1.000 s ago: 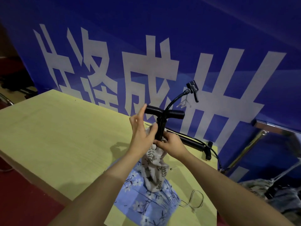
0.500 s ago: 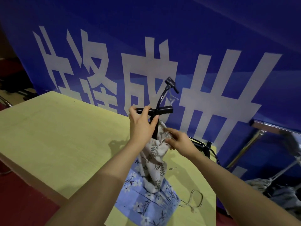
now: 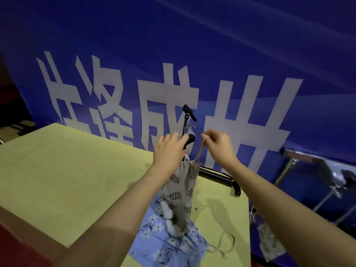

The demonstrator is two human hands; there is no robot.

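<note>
The right hand (image 3: 219, 145) has left the bag (image 3: 179, 191) mouth and gone up. Now it pinches the string (image 3: 202, 149), pulled tight. The left hand (image 3: 169, 149) still wraps the pump (image 3: 189, 138) handle. The bag hangs under both hands. The table (image 3: 67, 170) stretches wide to their left, and its far edge runs just behind them.

black pump (image 3: 190, 138) upright in leaf-print drawstring bag (image 3: 179, 191), handle protruding

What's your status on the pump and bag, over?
Left hand grips pump by its handle. Right hand pinches drawstring, taut. Leaf-print bag upright round pump, on blue floral cloth. Second pump behind, apart.
</note>
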